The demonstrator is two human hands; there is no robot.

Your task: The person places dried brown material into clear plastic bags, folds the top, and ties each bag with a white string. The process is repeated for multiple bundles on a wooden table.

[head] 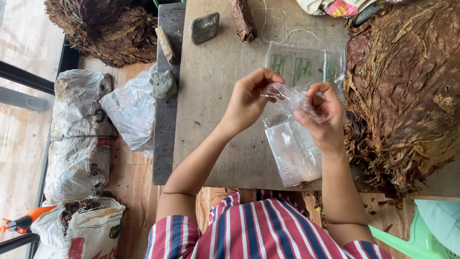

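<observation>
1. Bag (289, 98): a small clear plastic one, held above the surface (215, 86) between both hands, crumpled where the fingers meet.
2. Left of the surface, sacks (79, 144) and a plastic wrap (129, 115) lie on the floor; two stones (204, 27) and a brown roll (243, 19) rest near the far edge.
3. Left hand (249, 100) pinches the bag's upper edge, fingers (268, 76) closed narrow on the film.
4. Right hand (323, 117) pinches the same bag from the other side, thumb and fingers tight on it.
5. Under the hands lies a stack of flat clear bags (292, 151); more with green print (304, 67) lie beyond.
6. A leaf pile (407, 91) fills the right side.
7. Judged step: separating the bag's two layers to open its mouth. Next calls for rubbing the film apart without tearing it.
</observation>
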